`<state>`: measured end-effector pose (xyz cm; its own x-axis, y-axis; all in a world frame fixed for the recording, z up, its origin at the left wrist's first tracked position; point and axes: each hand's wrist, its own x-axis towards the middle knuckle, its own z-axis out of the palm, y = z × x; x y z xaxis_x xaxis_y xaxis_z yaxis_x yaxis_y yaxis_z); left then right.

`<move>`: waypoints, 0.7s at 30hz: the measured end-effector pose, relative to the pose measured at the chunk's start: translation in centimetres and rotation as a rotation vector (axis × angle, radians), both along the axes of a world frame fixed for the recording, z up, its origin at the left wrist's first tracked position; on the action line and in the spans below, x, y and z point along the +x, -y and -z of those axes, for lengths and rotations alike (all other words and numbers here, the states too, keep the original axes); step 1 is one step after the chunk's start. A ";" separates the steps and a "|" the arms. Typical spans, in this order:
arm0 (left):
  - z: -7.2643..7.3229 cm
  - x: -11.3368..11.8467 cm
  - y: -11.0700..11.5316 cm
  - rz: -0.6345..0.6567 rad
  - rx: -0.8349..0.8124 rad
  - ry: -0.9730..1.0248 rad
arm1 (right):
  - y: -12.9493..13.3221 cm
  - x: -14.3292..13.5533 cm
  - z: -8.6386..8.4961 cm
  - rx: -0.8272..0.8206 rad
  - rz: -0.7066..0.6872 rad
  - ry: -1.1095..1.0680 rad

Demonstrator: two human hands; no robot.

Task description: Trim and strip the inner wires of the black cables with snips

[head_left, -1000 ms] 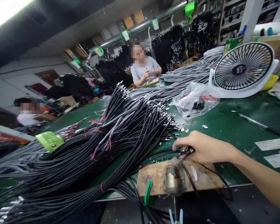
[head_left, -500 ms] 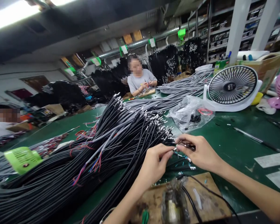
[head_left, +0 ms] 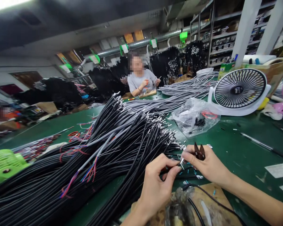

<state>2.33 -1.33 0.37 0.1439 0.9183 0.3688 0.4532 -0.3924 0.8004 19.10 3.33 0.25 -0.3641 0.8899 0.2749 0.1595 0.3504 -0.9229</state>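
Observation:
Thumb and forefinger of my left hand [head_left: 159,179] pinch a black cable near its stripped end, where white wires [head_left: 182,163] stick out. Fingertips of my right hand [head_left: 206,163] meet those wires from the right. Dark pointed snips [head_left: 199,151] are tucked in the right hand, tips upward with the blades a little apart. Just left of the hands lies a large bundle of black cables [head_left: 122,150] with white ends. Below is a wooden board [head_left: 212,196] with a tape-wrapped object [head_left: 179,208] on it.
Behind the hands lies a clear plastic bag [head_left: 191,117]. A white fan [head_left: 240,91] stands at the right, a green fan [head_left: 7,164] at the left. Grey cables [head_left: 186,91] stretch toward a person in grey [head_left: 141,81] across the green table [head_left: 240,169]. A pen [head_left: 259,141] lies right.
The view has shifted slightly. The snips in my right hand now point up with their blades showing, and the white wires are plainer between my fingertips. The person opposite has moved their hands apart.

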 end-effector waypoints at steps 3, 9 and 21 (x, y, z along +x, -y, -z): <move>0.1 0.2 0.1 -0.035 0.035 -0.055 | 0.9 -0.1 0.0 0.164 0.076 0.040; 0.6 0.8 -0.1 -0.099 0.037 -0.100 | 1.8 0.1 0.3 0.443 0.127 0.104; 0.7 0.7 0.6 -0.098 0.016 0.047 | 1.4 0.3 -0.3 0.306 0.040 0.052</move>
<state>3.03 -1.88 -0.32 0.0359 0.9212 0.3873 0.4520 -0.3606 0.8159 19.44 1.95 0.57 -0.3513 0.7825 0.5141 0.2225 0.6031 -0.7660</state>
